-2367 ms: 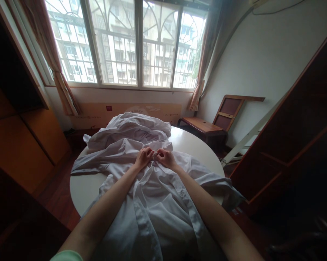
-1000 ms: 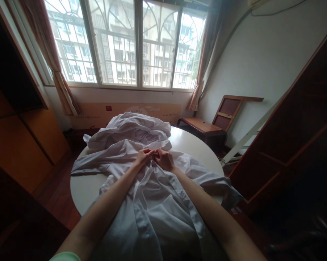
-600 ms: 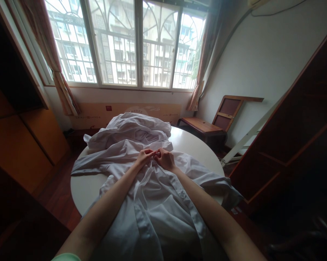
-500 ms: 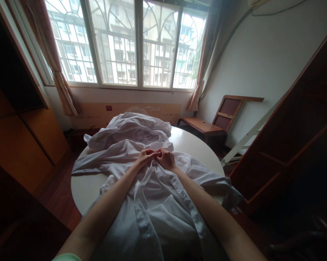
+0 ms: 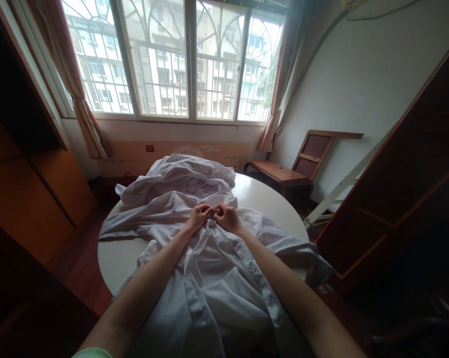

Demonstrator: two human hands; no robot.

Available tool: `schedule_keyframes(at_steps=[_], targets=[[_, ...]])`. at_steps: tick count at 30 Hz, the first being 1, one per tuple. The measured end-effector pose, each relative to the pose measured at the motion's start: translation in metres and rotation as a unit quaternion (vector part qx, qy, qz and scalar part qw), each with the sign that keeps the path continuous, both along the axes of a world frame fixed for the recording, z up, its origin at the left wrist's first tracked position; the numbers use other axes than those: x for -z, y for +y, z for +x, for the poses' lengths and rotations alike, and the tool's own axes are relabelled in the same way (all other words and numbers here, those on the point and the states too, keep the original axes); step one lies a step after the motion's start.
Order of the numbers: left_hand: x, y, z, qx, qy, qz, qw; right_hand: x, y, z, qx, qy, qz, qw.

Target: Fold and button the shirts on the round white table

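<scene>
A pale white garment (image 5: 224,283) with long sleeves and stitched front edges lies spread and wrinkled over a round white table (image 5: 272,204). Near its upper middle, my left hand (image 5: 201,216) pinches the cloth with thumb and forefinger. Right beside it, my right hand (image 5: 227,218) has its fingers curled and pinches the same spot from the other side. The fingertips of both hands nearly touch. Whatever small part lies between them, such as a button, is too small to make out. Below the hands, the two front edges run apart toward me.
More crumpled white cloth (image 5: 187,171) is heaped at the table's far side. Behind stand a wooden chair (image 5: 280,171) and a flat cardboard piece (image 5: 134,151) under the barred window (image 5: 164,64). Wooden cabinets (image 5: 52,194) are on the left, a dark wooden panel (image 5: 396,214) on the right.
The fingers of both hands have shifted slightly at the pinched spot, with the tips a little further apart. The garment and arms stay almost where they were.
</scene>
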State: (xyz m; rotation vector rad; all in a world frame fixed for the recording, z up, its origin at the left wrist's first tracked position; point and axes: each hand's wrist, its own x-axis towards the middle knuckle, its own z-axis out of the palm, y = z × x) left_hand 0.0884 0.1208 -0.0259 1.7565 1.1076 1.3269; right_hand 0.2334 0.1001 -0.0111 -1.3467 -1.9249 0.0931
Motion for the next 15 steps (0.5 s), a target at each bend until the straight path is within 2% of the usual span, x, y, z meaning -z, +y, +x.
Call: schedule_keyframes(at_steps=[5,15], targets=[[0.0004,0.0008,0.0013,-0.002,0.007,-0.004,1.000,0.0012,0.0024,0.0014,-0.010,0.018,-0.004,1.000],[0.0025,0.0038,0.0007,-0.022,0.034,0.021,0.999,-0.0017,-0.0018,-0.0011,0.015,-0.002,-0.011,1.000]])
